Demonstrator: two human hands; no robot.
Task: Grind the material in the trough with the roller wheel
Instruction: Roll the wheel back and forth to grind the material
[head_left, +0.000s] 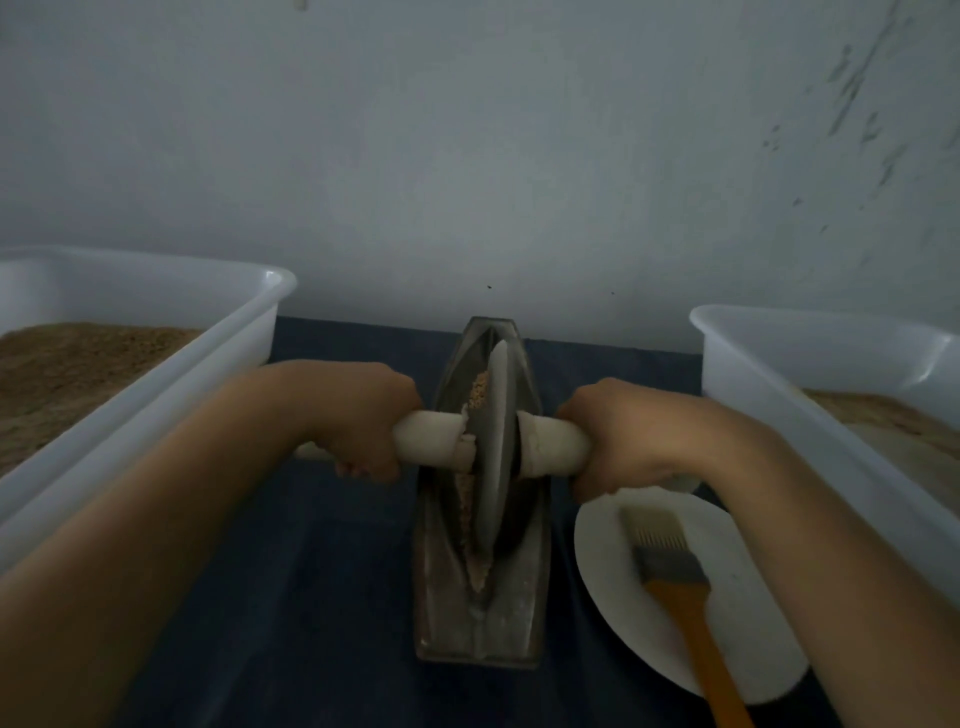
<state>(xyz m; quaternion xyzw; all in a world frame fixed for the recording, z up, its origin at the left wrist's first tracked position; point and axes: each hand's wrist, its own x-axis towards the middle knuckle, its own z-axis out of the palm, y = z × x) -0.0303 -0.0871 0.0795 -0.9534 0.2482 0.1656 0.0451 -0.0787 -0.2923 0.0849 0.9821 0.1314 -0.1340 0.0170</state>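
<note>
A long grey metal trough (480, 618) lies lengthwise on the dark cloth in front of me. A grey roller wheel (493, 452) stands upright in its groove, about midway along. Light brown ground material (466, 493) lies in the groove to the left of the wheel. A white handle bar (431, 435) runs through the wheel's hub. My left hand (363, 415) is closed around the bar's left side. On the right side of the bar my right hand (618, 431) grips likewise.
A white plastic tub (171, 374) with brown material stands at the left. Another white tub (779, 384) stands at the right. A white plate (613, 587) near my right forearm carries a brush (675, 582) with an orange handle. A pale wall rises just behind the trough.
</note>
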